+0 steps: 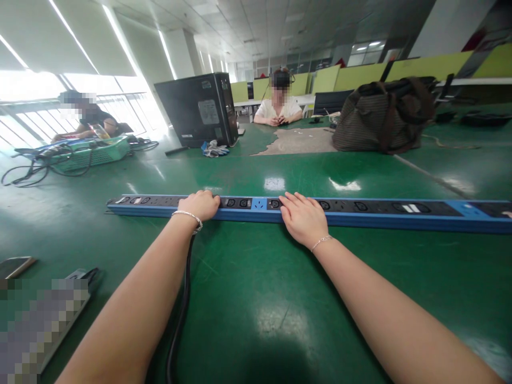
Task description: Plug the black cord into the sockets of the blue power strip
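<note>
A long blue power strip (259,204) with black socket panels lies across the green table (240,298). My left hand (200,205) rests over its left part, fingers curled around the strip and the thumb along the near top edge. Near the middle, my right hand (304,217) lies on top with its fingers stretched out over the sockets. A black cable (184,298) runs from under my left wrist toward the near edge of the view.
A black computer case (196,112), gloves (215,149) and a green basket with cables (96,153) stand at the back left. A brown bag (372,117) is at the back right. Two people sit beyond. A blurred-out flat object (44,330) lies near left.
</note>
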Tool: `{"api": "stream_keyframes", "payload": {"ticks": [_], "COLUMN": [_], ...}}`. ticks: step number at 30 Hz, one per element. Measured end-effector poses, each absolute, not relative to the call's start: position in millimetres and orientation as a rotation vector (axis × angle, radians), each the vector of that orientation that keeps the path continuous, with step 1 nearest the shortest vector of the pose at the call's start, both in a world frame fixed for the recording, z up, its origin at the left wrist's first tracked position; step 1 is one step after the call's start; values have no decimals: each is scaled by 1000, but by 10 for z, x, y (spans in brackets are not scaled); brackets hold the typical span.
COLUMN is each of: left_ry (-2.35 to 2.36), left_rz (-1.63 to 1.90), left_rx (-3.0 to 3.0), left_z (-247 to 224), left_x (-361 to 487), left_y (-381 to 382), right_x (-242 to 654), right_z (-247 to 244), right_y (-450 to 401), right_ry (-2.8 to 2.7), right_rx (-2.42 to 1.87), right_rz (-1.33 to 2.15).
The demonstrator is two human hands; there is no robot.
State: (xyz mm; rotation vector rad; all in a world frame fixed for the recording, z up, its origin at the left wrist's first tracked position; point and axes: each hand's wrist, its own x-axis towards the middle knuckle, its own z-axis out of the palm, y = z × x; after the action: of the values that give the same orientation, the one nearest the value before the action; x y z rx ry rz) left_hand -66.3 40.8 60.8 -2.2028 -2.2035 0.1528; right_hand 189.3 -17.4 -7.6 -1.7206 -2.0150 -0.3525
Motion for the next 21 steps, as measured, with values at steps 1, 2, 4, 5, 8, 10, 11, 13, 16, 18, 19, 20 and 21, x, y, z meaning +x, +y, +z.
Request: {"api": "stream_keyframes", "payload": {"ticks": [1,2,4,5,8,10,11,13,16,18,19,20,21], "left_ry": [-2217,-2226,-2230,-2227,-2216,-2224,-2230,-2231,-2191,-2160,-2150,-2145,-2144], "left_rz": [158,159,150,143,123,104,92,71,50,39,32,23,9], "left_rx": [-2190,-2179,-2172,-2177,-2198,-2188,-2176,-2159,-2170,-2185,-2190,-2194,-2200], "left_z": [614,619,622,619,595,578,572,572,593,609,614,619,624], "left_x": [-653,-645,-632,-628,-625,-631,-637,-657,-698,-713,-712,-706,-696], "left_y": [411,411,402,395,377,377,381,393,412,414,411,405,398], "right_x": [1893,1893,1891,1889,1882,1876,1873,1869,1865,1863,1863,1863,1863], "right_z": [-70,-65,-59,-58,-66,-74,-78,-83,-85,-84,-84,-83,-83], "right_y": [-176,-179,-183,-185,-185,-182,-179,-174,-168,-168,-169,-170,-171], "right_ry": [-2016,-2016,-2018,-2017,-2000,-1980,-1971,-1957,-1941,-1937,-1937,-1937,-1937], "right_rx": [-1724,-1725,-1723,-1720,-1713,-1714,-1713,-1710,-1704,-1699,-1697,-1695,-1693], "right_rz": [-345,-339,-331,-330,-333,-333,-330,-323,-321,-323,-324,-325,-326]}}
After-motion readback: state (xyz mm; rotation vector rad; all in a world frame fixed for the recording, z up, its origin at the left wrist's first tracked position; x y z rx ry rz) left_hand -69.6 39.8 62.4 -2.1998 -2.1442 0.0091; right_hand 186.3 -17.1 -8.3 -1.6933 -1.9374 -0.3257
